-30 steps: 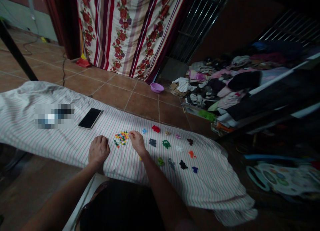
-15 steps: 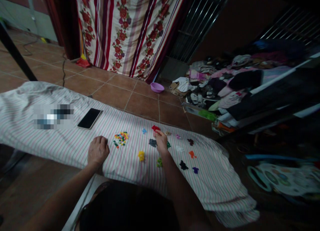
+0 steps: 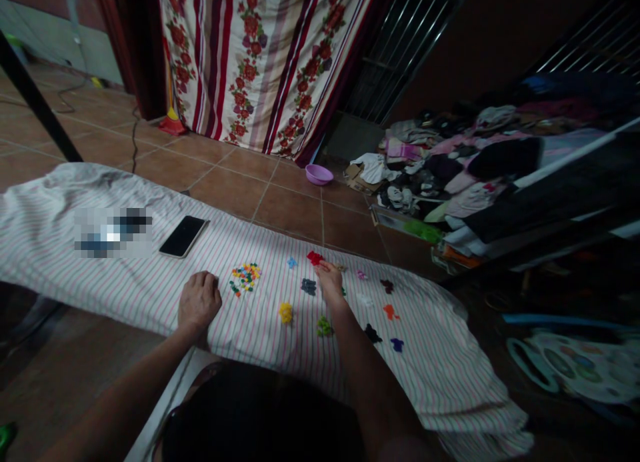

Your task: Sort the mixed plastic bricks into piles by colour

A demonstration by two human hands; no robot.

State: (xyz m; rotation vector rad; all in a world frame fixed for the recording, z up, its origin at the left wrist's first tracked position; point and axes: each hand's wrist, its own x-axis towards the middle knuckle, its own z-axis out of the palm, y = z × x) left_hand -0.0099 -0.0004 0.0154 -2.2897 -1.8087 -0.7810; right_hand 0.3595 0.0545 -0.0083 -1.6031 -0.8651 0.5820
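Observation:
My right hand (image 3: 331,282) reaches over the striped cloth, its fingertips pinched at the near edge of a small red pile (image 3: 314,257). Whatever the fingertips hold is too small to make out. Resting palm down on the cloth, my left hand (image 3: 201,301) is open and holds nothing. Just right of it lies a loose heap of mixed coloured pieces (image 3: 245,277). Around my right hand are single-colour piles: grey (image 3: 309,287), light blue (image 3: 292,263), yellow (image 3: 285,313), lime green (image 3: 324,326), and black (image 3: 372,333). A dark green pile is partly hidden behind my right hand.
A phone (image 3: 184,236) lies on the striped cloth (image 3: 135,282), left of the mixed heap. Orange (image 3: 391,312), purple (image 3: 397,345) and brown (image 3: 387,286) piles sit farther right. Beyond the cloth, a purple basin (image 3: 319,175) stands on the tiled floor near heaped clothes (image 3: 450,155).
My right hand has drawn back slightly from the red pile, uncovering more of it. My left hand stays on the cloth. The whole view has shifted slightly.

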